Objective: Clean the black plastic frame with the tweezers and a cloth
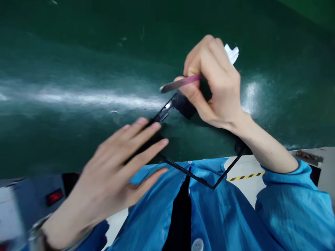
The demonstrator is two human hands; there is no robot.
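Observation:
My right hand (214, 82) is closed around a slim flat metal tool (180, 83), grey shading to pink, its blunt rounded end pointing left. Whether it is tweezers or a pry tool I cannot tell. A crumpled white scrap (232, 54) shows behind the knuckles; whether the hand grips it is hidden. Fingers stretched and slightly spread, my left hand (115, 164) lies over one side of a thin black rectangular frame (199, 179). The frame's near corner juts past the table edge. Below the tool, a dark flat piece (185, 106) sits at the frame's far corner, partly covered by my right hand.
The green tabletop (78, 69) is glossy, with a bright streak of reflected light. Its near edge runs just in front of my blue jacket (225, 209). Yellow-black striped tape (246, 176) marks the floor below. A red-lit dark object (54, 197) is at lower left.

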